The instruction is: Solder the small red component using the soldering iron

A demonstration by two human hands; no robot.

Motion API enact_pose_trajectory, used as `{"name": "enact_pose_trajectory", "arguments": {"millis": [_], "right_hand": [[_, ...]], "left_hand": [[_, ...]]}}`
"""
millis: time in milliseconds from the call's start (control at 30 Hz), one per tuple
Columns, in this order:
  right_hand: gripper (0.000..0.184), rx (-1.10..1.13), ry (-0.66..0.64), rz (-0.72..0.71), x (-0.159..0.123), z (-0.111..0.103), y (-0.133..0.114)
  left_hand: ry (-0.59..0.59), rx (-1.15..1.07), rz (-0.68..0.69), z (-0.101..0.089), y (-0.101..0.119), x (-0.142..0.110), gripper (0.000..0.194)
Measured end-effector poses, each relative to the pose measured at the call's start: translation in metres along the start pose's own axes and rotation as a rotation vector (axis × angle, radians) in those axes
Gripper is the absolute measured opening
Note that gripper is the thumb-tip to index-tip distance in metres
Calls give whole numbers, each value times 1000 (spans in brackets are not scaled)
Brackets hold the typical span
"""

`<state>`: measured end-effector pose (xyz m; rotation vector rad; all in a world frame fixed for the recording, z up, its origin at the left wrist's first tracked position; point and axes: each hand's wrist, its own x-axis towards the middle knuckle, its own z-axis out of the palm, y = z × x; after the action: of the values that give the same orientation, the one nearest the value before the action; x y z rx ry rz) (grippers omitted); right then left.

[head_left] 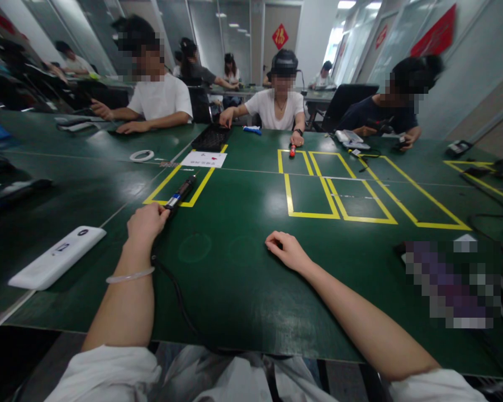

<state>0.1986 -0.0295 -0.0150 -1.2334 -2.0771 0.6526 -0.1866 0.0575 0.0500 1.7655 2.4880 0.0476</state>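
My left hand [148,224] is closed around the rear end of a black electric screwdriver [180,192] with a blue and white label. Its thin bit points away from me, over a yellow-taped rectangle [201,187] on the green table [243,296]. A black cord runs back from beside my left wrist toward the table's front edge. My right hand [288,250] rests on the table, right of the middle, fingers curled in toward the thumb and nothing seen in them. Beyond the screwdriver lies a printed white paper [204,160], with a black tray [210,137] behind it.
A white power strip [58,258] lies at the left. More yellow-taped rectangles [314,215] mark the table ahead. Across it, a person [276,103] touches the black tray and a red tool [292,150]. A pixelated object [448,285] is at the right. Other people sit around.
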Motion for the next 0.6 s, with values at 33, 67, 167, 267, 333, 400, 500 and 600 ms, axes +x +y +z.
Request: {"name": "enact_pose_trajectory", "arguments": {"millis": [33, 67, 167, 267, 333, 400, 500, 600], "right_hand": [[9, -2, 1, 1, 0, 0, 0], [9, -3, 1, 1, 0, 0, 0], [9, -3, 1, -5, 1, 1, 1], [8, -11, 1, -14, 1, 3, 3], [8, -17, 2, -18, 0, 3, 3], [8, -17, 2, -22, 0, 3, 3], [5, 3, -9, -31, -1, 4, 2], [12, 51, -28, -51, -3, 6, 0]], "left_hand": [[23, -3, 8, 0, 1, -1, 39], [68, -10, 19, 0, 3, -2, 38], [261, -115, 82, 4, 14, -5, 37], [249, -446, 324, 15, 40, -13, 33], [43, -704, 549, 25, 64, -26, 32], [-194, -814, 705, 33, 88, -44, 34], [-463, -810, 866, 40, 116, -73, 33], [-599, -795, 951, 43, 128, -92, 32]]}}
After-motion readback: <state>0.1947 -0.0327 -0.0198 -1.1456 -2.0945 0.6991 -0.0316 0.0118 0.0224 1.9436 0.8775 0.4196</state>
